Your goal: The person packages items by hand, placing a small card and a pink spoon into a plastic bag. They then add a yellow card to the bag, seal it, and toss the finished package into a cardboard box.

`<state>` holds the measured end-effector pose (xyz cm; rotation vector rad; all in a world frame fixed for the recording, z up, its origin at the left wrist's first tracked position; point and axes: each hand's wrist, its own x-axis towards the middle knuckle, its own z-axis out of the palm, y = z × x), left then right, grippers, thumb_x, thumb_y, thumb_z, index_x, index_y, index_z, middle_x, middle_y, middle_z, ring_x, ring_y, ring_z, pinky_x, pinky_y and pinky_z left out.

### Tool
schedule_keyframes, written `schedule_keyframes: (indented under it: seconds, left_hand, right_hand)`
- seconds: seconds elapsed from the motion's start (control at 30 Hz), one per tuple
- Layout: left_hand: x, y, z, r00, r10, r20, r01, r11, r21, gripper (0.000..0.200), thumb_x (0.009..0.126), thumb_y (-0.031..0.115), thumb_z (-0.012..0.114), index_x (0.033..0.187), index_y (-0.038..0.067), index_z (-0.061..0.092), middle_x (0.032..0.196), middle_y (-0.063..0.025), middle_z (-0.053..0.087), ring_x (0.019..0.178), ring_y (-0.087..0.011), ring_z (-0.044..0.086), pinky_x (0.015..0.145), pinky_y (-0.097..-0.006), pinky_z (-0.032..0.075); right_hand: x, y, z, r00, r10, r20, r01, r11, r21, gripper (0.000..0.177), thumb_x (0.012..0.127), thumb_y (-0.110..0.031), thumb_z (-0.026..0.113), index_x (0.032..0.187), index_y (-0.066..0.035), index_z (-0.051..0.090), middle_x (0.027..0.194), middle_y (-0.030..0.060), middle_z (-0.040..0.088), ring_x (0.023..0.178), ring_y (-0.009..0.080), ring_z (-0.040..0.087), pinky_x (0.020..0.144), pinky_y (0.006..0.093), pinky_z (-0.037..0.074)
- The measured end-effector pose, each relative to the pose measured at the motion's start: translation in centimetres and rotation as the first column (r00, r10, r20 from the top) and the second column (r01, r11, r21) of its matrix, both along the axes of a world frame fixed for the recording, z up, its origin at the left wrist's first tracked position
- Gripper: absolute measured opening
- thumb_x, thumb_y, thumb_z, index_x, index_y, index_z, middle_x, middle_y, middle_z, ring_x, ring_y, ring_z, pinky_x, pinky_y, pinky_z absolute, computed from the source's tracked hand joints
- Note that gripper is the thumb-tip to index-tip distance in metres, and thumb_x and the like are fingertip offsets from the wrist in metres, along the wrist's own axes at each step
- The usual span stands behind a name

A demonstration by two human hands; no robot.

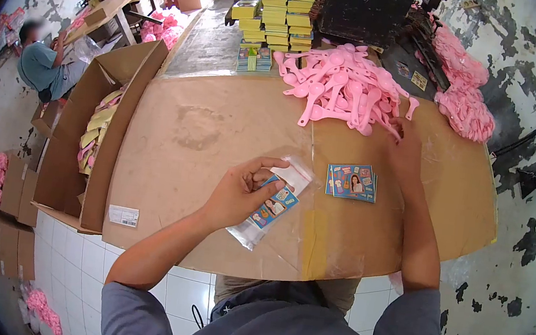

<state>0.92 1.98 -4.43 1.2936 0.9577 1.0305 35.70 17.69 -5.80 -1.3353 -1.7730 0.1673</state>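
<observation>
My left hand (243, 190) is closed on a clear plastic bag (294, 175) with a blue printed card (274, 207) in it, thumb over the card's upper part. The bag hangs tilted over the cardboard-covered table (182, 157). At the near right edge of a heap of pink plastic spoons (338, 86), the fingers of my right hand (405, 147) pinch the handle of a pink spoon. Between my forearms lies a small stack of similar blue cards (352, 182), slightly fanned.
Left of the table stands an open cardboard box (58, 162) with yellow and pink packets. Bundled card stacks (274, 17) rise at the back. Pink bundles (465, 111) lie at the right. A person (43, 63) sits at far left near another table.
</observation>
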Motion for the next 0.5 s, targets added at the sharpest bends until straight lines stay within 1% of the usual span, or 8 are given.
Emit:
schedule_keyframes:
  seconds: [0.03, 0.1, 0.17, 0.23, 0.3, 0.4, 0.5]
  left_hand:
    - [0.0, 0.0, 0.3, 1.0, 0.004, 0.012, -0.004, 1.0, -0.012, 0.036, 0.101, 0.005, 0.066, 0.135, 0.0, 0.057, 0.106, -0.0112, 0.076, 0.092, -0.009, 0.07, 0.076, -0.023, 0.056]
    - [-0.1, -0.1, 0.9, 0.999, 0.008, 0.04, -0.007, 1.0, -0.026, 0.037, 0.1, 0.005, 0.067, 0.135, 0.0, 0.057, 0.106, -0.011, 0.076, 0.093, -0.0092, 0.07, 0.078, -0.0229, 0.056]
    - [0.0, -0.3, 1.3, 0.998, 0.002, 0.07, 0.0, 1.0, -0.029, 0.037, 0.1, 0.005, 0.067, 0.135, 0.0, 0.057, 0.106, -0.0109, 0.076, 0.094, -0.0094, 0.07, 0.079, -0.0228, 0.056]
    - [0.3, -0.3, 0.9, 0.997, 0.01, 0.075, -0.011, 1.0, 0.011, 0.038, 0.1, 0.005, 0.067, 0.136, 0.0, 0.056, 0.107, -0.0108, 0.076, 0.094, -0.0096, 0.07, 0.079, -0.0232, 0.056]
    - [0.4, -0.2, 0.7, 0.998, 0.007, 0.068, -0.009, 1.0, 0.025, 0.038, 0.1, 0.005, 0.067, 0.136, 0.0, 0.057, 0.108, -0.0104, 0.075, 0.094, -0.0097, 0.07, 0.079, -0.0237, 0.056]
    - [0.3, -0.3, 0.4, 0.999, 0.005, 0.038, -0.005, 1.0, 0.006, 0.037, 0.1, 0.005, 0.067, 0.135, -0.001, 0.059, 0.109, -0.0092, 0.075, 0.095, -0.0097, 0.069, 0.079, -0.0246, 0.057]
    - [0.3, -0.2, 0.1, 0.999, 0.014, -0.034, -0.014, 1.0, -0.009, 0.033, 0.1, 0.005, 0.067, 0.132, -0.001, 0.063, 0.107, -0.0076, 0.075, 0.093, -0.0095, 0.069, 0.078, -0.0251, 0.057]
  right_hand:
    - [0.4, -0.2, 0.0, 0.999, 0.038, -0.028, -0.037, 0.999, 0.019, 0.026, 0.091, -0.001, 0.066, 0.117, -0.003, 0.064, 0.102, 0.0118, 0.063, 0.089, 0.0229, 0.067, 0.075, 0.0346, 0.054]
    - [-0.6, -2.3, 2.6, 0.99, 0.119, -0.081, -0.115, 0.992, 0.058, 0.026, 0.093, 0.002, 0.064, 0.118, -0.003, 0.064, 0.098, 0.01, 0.063, 0.086, 0.0187, 0.067, 0.071, 0.0313, 0.054]
    - [-2.2, -4.6, 3.8, 0.925, 0.273, -0.265, -0.31, 0.945, -0.107, 0.023, 0.095, 0.001, 0.062, 0.117, -0.002, 0.063, 0.097, 0.0085, 0.064, 0.082, 0.0156, 0.068, 0.069, 0.0293, 0.054]
    - [-3.9, -6.6, 4.7, 0.81, 0.377, -0.45, -0.512, 0.828, -0.227, 0.021, 0.096, 0.0, 0.062, 0.117, -0.001, 0.063, 0.097, 0.0075, 0.064, 0.078, 0.0133, 0.068, 0.067, 0.0274, 0.053]
    - [-5.6, -8.1, 5.3, 0.653, 0.431, -0.623, -0.706, 0.644, -0.295, 0.02, 0.097, -0.001, 0.063, 0.117, 0.0, 0.062, 0.097, 0.007, 0.064, 0.076, 0.0118, 0.068, 0.064, 0.0258, 0.052]
    - [-7.2, -8.9, 5.2, 0.64, 0.453, -0.62, -0.721, 0.634, -0.281, 0.019, 0.099, -0.003, 0.063, 0.117, 0.001, 0.061, 0.094, 0.0063, 0.064, 0.074, 0.0105, 0.068, 0.061, 0.0239, 0.05]
    - [-7.9, -9.6, 5.3, 0.643, 0.441, -0.626, -0.721, 0.626, -0.299, 0.021, 0.099, -0.004, 0.063, 0.12, 0.0, 0.061, 0.092, 0.0053, 0.065, 0.073, 0.0096, 0.068, 0.06, 0.0242, 0.05]
